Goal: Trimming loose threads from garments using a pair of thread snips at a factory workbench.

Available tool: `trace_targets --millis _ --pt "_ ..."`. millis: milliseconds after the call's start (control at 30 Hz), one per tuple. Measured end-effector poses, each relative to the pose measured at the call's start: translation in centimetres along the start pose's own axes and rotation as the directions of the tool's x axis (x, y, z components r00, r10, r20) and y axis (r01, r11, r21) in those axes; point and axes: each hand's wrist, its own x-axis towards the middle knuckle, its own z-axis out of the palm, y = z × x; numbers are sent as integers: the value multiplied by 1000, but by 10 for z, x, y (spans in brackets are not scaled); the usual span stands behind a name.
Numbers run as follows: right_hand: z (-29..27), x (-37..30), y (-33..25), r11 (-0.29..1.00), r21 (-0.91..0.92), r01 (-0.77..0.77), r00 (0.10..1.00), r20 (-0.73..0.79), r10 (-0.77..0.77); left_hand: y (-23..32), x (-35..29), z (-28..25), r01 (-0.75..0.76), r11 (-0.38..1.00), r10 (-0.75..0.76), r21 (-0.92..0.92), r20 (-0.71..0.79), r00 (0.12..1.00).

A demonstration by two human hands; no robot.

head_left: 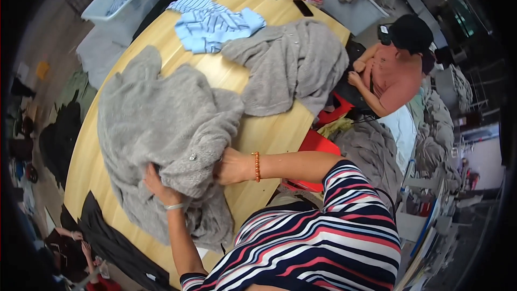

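A fuzzy grey knit cardigan (161,113) lies bunched on the wooden table in front of me, a shiny button (193,157) showing on its edge. My left hand (157,184), with a pale bracelet at the wrist, pinches a fold of it; a small dark patch by the fingertips is too unclear to name. My right hand (234,167), an orange bead bracelet on its wrist, grips the cardigan's right side, with its fingertips hidden in the knit. Part of the garment hangs toward me between both forearms.
On the round table (277,132) lie another grey knit garment (296,64), a blue striped shirt (215,24) and a phone (303,8). A person (398,70) in a cap sits at the right. Dark cloth (116,237) drapes over the left edge; a pale tub (121,8) stands beyond.
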Motion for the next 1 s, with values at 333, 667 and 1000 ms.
trace_targets --millis 333,667,1000 --pt "-38 -15 -14 887 363 -287 898 423 117 170 48 -113 125 573 -227 -810 -11 974" --pt "-153 -120 187 868 -144 -475 878 -14 478 292 30 -10 -502 359 670 -787 -158 725" --pt "-234 -114 266 186 163 -969 185 -20 983 130 14 40 -1 994 30 -109 256 966"
